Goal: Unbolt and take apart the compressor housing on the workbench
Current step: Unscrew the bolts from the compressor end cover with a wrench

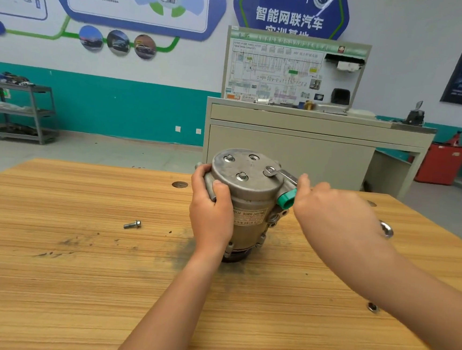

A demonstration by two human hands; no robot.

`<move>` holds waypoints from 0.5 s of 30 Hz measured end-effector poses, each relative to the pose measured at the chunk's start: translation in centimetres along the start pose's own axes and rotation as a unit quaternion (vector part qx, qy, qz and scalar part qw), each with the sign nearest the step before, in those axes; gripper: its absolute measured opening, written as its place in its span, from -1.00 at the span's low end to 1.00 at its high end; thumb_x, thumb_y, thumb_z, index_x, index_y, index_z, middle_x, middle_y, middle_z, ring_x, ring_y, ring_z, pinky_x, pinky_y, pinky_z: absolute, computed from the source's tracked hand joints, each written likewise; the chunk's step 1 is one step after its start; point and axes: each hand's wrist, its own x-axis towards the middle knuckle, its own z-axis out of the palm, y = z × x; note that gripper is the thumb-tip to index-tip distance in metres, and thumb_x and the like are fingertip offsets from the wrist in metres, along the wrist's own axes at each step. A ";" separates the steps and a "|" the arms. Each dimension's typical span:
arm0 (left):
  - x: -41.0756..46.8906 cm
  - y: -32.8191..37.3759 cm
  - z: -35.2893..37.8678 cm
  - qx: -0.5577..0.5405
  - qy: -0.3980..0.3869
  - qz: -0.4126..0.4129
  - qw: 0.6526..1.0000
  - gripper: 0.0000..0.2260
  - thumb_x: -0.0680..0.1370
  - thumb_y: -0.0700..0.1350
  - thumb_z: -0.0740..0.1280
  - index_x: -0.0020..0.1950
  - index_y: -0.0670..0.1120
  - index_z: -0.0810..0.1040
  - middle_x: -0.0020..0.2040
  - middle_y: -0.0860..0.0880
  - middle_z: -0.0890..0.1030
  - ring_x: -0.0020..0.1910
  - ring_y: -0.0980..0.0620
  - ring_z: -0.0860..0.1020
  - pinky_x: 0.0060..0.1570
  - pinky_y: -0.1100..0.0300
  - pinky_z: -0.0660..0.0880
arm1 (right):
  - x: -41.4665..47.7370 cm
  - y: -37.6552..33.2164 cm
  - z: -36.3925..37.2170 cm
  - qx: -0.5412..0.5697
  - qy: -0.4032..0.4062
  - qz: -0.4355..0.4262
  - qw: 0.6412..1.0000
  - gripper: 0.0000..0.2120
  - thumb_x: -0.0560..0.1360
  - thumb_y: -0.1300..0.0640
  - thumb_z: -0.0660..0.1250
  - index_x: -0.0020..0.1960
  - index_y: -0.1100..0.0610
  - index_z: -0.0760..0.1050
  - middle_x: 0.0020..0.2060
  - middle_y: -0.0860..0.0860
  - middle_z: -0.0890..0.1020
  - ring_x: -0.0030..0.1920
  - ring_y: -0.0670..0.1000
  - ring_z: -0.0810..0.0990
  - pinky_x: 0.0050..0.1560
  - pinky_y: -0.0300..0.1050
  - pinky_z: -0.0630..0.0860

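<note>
The job looks barely begun. One bolt (132,224) lies loose on the workbench (74,286), and one hole (253,157) in the end cap is empty (probably where it came from). Two bolt heads (229,158) are still seated. A fourth sits under the ring of a wrench (280,175), whose handle the right hand (332,211) grips. The left hand (211,206) is wrapped round the side of the compressor housing (250,199), steadying it. The housing stands on end near the middle of the bench. It is a dull grey, grimy cylinder with a printed label and a green plug (286,200) on its flank. Nothing has been split apart yet.
</note>
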 end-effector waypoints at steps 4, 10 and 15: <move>0.5 -0.5 -0.3 0.004 -0.004 0.007 1.000 -0.72 0.48 -0.02 0.09 0.16 0.06 0.39 -0.16 0.26 0.49 -0.21 0.50 0.46 -0.33 0.57 0.34 | -1.5 -0.4 0.5 -0.082 0.108 0.059 0.989 -0.56 0.37 0.40 0.06 0.18 0.38 0.50 -0.37 0.09 0.57 -0.57 -0.01 0.39 -0.57 -0.22 0.02; 2.5 -1.5 -1.2 0.004 -0.017 0.010 1.000 -0.73 0.48 0.00 0.10 0.12 0.05 0.46 -0.09 0.29 0.51 -0.10 0.49 0.46 -0.24 0.59 0.32 | 2.1 4.2 7.3 0.048 0.345 0.020 0.937 -0.79 0.36 0.32 0.46 -0.01 0.28 0.62 -0.32 0.15 0.64 -0.38 0.12 0.61 -0.20 0.03 0.54; 2.9 -1.5 -0.6 0.006 -0.051 0.012 0.999 -0.77 0.47 0.00 0.11 0.07 0.12 0.46 -0.12 0.28 0.54 -0.13 0.46 0.48 -0.25 0.56 0.35 | 9.9 4.5 7.5 0.040 0.307 -0.045 0.950 -0.69 0.27 0.37 0.51 0.00 0.35 0.60 -0.07 0.23 0.66 -0.09 0.16 0.66 -0.01 0.33 0.47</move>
